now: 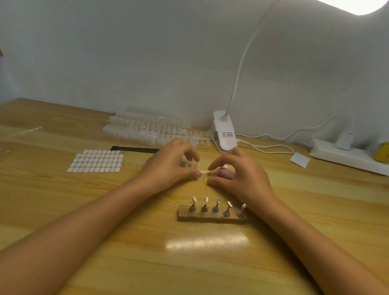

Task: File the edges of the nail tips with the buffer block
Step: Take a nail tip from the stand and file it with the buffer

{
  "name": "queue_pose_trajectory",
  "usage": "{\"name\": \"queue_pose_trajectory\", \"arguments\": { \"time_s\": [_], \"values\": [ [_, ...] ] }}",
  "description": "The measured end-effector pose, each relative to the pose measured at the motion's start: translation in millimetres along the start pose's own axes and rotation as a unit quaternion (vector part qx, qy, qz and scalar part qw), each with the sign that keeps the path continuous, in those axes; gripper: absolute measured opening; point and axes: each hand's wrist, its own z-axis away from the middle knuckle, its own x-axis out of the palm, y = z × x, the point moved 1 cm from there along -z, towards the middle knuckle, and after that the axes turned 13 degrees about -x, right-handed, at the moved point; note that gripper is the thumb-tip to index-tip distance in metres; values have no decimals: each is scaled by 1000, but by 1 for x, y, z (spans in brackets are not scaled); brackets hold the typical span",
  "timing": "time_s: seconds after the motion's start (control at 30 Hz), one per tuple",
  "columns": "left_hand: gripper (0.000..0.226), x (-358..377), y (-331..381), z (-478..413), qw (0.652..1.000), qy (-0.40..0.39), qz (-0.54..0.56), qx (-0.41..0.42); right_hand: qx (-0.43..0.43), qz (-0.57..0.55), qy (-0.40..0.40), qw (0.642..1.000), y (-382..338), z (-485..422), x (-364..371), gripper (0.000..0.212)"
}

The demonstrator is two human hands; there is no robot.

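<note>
Fingers (192, 175) of the left hand (170, 166) are pinched on a small clear nail tip (204, 171), held just above the bench (131, 248) beyond the holder stand (213, 217). A pink buffer block (226, 173) is gripped inside the curled right hand (243, 175), likewise beyond the stand and touching the tip's right end. Farther behind the stand a clip lamp (223, 136) is set.

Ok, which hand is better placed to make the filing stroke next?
Right. The pink buffer block sits inside the curled fingers of the right hand, while the left hand pinches the clear nail tip beside it.
</note>
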Motion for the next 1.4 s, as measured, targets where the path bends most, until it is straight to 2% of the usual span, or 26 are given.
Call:
{"name": "queue_pose_trajectory", "arguments": {
  "time_s": [0.1, 0.37, 0.43, 0.6, 0.67, 0.8, 0.93, 1.13, 1.23, 1.33, 1.4],
  "values": [
    [29, 3, -2, 1, 998, 34, 39, 31, -28, 11, 7, 1000, 0, 2, 0, 20],
    [18, 6, -1, 9, 988, 93, -67, 106, -36, 21, -24, 999, 1, 1, 1, 21],
    [15, 8, -1, 6, 990, 89, -64, 92, -29, 11, -29, 999, 1, 0, 0, 21],
    [7, 9, -6, -5, 996, 31, 78, -32, -22, -1, -43, 999, 1, -1, 0, 23],
    [6, 11, -4, -6, 994, 29, 89, -52, -20, -7, -45, 999, 1, -2, -1, 24],
    [5, 14, -1, -7, 995, 40, 60, -71, -18, -8, -48, 999, -1, -2, -1, 25],
    [5, 14, -3, -8, 995, 84, 10, -59, -20, -12, -44, 999, -1, -2, 0, 24],
    [6, 4, -6, -3, 987, 84, 137, -24, -29, 20, -22, 999, 3, 2, 3, 30],
    [8, -7, -5, -1, 991, 60, 121, -19, -2, -49, -15, 999, 6, 1, -1, 33],
    [11, -13, -3, 2, 995, -25, 92, -13, 0, -58, -37, 998, 12, 4, -9, 32],
    [12, -12, -3, 4, 998, -57, 34, 3, 16, -81, -27, 996, 19, 6, -14, 30]
  ]
}}
